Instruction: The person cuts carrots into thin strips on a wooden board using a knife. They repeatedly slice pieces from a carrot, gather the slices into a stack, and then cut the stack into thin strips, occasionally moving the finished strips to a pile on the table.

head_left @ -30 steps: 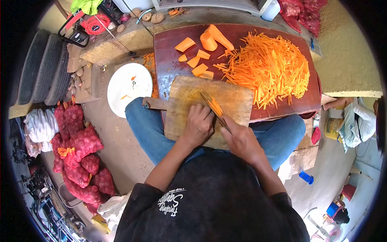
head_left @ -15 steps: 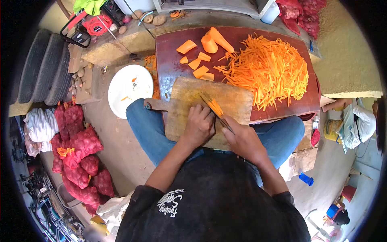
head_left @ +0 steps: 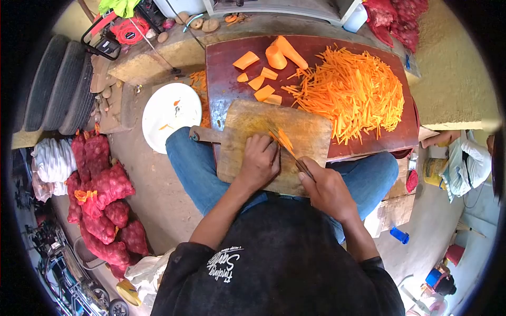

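A wooden cutting board (head_left: 232, 158) with a handle lies across my lap at the edge of a dark red table (head_left: 221, 79). My right hand (head_left: 328, 188) is wrapped round the handle of a knife (head_left: 289, 149), whose blade points up and left over the board. Thin orange carrot strips (head_left: 285, 138) lie along the blade. Just left of the blade, my left hand (head_left: 259, 162) rests on the board with curled fingers; what is under them is hidden. A large heap of carrot strips (head_left: 356, 92) and several carrot pieces (head_left: 256, 82) are on the table.
A white round lid or basin (head_left: 158, 117) with scraps stands left of my knee. Red mesh sacks (head_left: 100, 210) lie on the floor at the left, near stacked tires (head_left: 50, 87). A blue object (head_left: 399, 235) is on the floor at the right.
My right hand has shifted slightly right and down with the knife, and more of the knife's handle shows. My left hand has barely moved. The whole view has shifted slightly.
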`<state>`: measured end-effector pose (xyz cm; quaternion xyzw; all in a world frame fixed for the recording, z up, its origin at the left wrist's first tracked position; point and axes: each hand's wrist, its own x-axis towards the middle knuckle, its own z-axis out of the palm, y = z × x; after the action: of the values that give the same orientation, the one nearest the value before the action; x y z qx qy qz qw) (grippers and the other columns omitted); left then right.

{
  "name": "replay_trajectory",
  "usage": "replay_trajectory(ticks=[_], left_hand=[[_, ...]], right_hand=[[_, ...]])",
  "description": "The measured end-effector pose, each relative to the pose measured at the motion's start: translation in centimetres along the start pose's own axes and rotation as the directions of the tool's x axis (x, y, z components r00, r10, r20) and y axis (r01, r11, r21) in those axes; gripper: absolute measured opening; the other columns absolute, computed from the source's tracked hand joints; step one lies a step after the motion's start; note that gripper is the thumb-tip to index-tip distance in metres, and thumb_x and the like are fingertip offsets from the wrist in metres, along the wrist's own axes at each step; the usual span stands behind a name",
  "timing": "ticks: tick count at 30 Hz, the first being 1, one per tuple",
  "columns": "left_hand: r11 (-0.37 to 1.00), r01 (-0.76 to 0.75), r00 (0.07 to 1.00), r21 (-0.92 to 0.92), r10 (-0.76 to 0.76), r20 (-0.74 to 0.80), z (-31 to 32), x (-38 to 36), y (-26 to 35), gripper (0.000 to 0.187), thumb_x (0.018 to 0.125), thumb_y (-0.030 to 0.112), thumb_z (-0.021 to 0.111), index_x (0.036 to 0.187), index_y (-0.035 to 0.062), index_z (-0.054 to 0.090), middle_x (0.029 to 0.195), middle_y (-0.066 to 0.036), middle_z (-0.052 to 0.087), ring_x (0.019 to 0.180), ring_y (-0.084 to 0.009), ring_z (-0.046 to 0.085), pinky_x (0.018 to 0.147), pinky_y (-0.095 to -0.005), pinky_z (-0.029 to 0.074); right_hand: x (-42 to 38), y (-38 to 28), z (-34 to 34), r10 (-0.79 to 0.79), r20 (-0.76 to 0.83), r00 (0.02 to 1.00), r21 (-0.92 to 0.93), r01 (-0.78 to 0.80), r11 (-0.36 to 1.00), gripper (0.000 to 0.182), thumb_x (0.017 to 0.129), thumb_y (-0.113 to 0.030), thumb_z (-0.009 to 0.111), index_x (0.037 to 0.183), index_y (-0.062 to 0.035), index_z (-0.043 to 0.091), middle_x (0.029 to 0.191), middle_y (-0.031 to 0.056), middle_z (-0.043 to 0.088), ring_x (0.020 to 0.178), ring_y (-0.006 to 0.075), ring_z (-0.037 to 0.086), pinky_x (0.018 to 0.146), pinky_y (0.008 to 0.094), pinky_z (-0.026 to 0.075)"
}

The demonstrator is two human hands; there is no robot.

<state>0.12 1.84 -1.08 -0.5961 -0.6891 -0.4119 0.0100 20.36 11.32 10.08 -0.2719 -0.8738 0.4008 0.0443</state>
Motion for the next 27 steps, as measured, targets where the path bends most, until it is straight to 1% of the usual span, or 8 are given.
replay_trajectory(ticks=[3, 9, 12, 15, 18, 22, 24, 27], left_hand=[[1.000, -0.011, 1.000, 0.016, 0.011, 0.028, 0.1, 0.0, -0.3, 0.014, 0.080, 0.001, 0.078, 0.093, -0.0015, 0.074, 0.095, -0.015, 0.061, 0.092, -0.0369, 0.060, 0.081, -0.0489, 0.048], [1.000, 0.008, 1.000, -0.018, -0.008, 0.000, 0.6, -0.3, -0.4, 0.013, 0.082, 0.000, 0.078, 0.094, -0.0014, 0.073, 0.094, -0.016, 0.061, 0.090, -0.0385, 0.060, 0.080, -0.0504, 0.048], [0.999, 0.023, 0.999, -0.046, -0.025, -0.039, 0.4, -0.3, -0.6, 0.012, 0.083, 0.000, 0.078, 0.094, -0.0015, 0.073, 0.094, -0.016, 0.061, 0.089, -0.0390, 0.060, 0.078, -0.0502, 0.048], [0.995, 0.043, 0.995, -0.087, -0.050, -0.082, 0.3, -0.2, -0.4, 0.015, 0.085, -0.002, 0.081, 0.100, -0.0019, 0.076, 0.093, -0.017, 0.062, 0.087, -0.0387, 0.061, 0.077, -0.0491, 0.050], [0.991, 0.082, 0.993, -0.106, -0.091, -0.079, 0.3, 0.1, 0.0, 0.013, 0.086, -0.001, 0.081, 0.098, -0.0019, 0.075, 0.094, -0.017, 0.062, 0.088, -0.0393, 0.062, 0.078, -0.0496, 0.050], [0.992, 0.066, 0.996, -0.107, -0.073, -0.059, 0.7, 0.2, -0.5, 0.009, 0.088, 0.000, 0.080, 0.095, -0.0018, 0.075, 0.092, -0.017, 0.064, 0.088, -0.0405, 0.063, 0.077, -0.0508, 0.051], [0.972, 0.131, 0.986, -0.197, -0.149, -0.078, 0.2, 0.0, -0.6, 0.008, 0.089, 0.000, 0.080, 0.095, -0.0021, 0.076, 0.090, -0.017, 0.065, 0.085, -0.0398, 0.065, 0.075, -0.0486, 0.053], [0.900, 0.290, 0.931, -0.326, -0.345, -0.122, -1.0, -0.5, -0.6, 0.006, 0.092, -0.001, 0.080, 0.098, -0.0024, 0.079, 0.089, -0.017, 0.069, 0.080, -0.0357, 0.069, 0.072, -0.0438, 0.054]], right_hand=[[0.7, 1.1, 1.8, 0.023, -0.011, 1.000, -0.049, -0.024, 0.998, 0.035, 0.109, -0.021, 0.068, 0.139, -0.0054, 0.059, 0.095, 0.0311, 0.076, 0.091, 0.0546, 0.075, 0.076, 0.0628, 0.060], [2.0, 0.8, 1.6, 0.024, 0.061, 0.998, -0.081, -0.019, 0.997, 0.038, 0.107, -0.014, 0.069, 0.143, -0.0012, 0.062, 0.108, 0.0309, 0.077, 0.102, 0.0520, 0.075, 0.082, 0.0572, 0.061], [0.8, 1.6, 1.9, -0.056, -0.095, 0.994, 0.016, 0.058, 0.998, 0.040, 0.108, -0.015, 0.071, 0.144, 0.0009, 0.064, 0.106, 0.0300, 0.077, 0.097, 0.0473, 0.078, 0.085, 0.0507, 0.061], [-0.5, 1.5, 0.8, 0.061, -0.102, 0.993, 0.201, -0.039, 0.979, 0.035, 0.108, -0.015, 0.070, 0.138, 0.0012, 0.066, 0.104, 0.0300, 0.076, 0.096, 0.0506, 0.077, 0.082, 0.0507, 0.062], [-1.3, 1.6, 0.3, 0.106, -0.116, 0.988, 0.336, -0.061, 0.940, 0.033, 0.108, -0.011, 0.070, 0.139, 0.0026, 0.066, 0.102, 0.0303, 0.074, 0.092, 0.0449, 0.078, 0.082, 0.0450, 0.060], [-1.8, 1.4, 0.4, 0.129, -0.111, 0.985, 0.350, -0.083, 0.933, 0.032, 0.109, -0.011, 0.070, 0.138, 0.0033, 0.067, 0.100, 0.0299, 0.073, 0.088, 0.0410, 0.076, 0.082, 0.0433, 0.059], [-1.7, 1.5, 1.0, 0.103, -0.141, 0.985, 0.354, -0.047, 0.934, 0.032, 0.109, -0.012, 0.069, 0.137, 0.0032, 0.067, 0.099, 0.0297, 0.073, 0.086, 0.0416, 0.075, 0.082, 0.0439, 0.059], [-1.0, 0.9, 0.9, 0.116, -0.021, 0.993, 0.324, -0.103, 0.941, 0.032, 0.110, -0.015, 0.069, 0.137, 0.0029, 0.067, 0.099, 0.0297, 0.073, 0.087, 0.0432, 0.075, 0.082, 0.0441, 0.059]])
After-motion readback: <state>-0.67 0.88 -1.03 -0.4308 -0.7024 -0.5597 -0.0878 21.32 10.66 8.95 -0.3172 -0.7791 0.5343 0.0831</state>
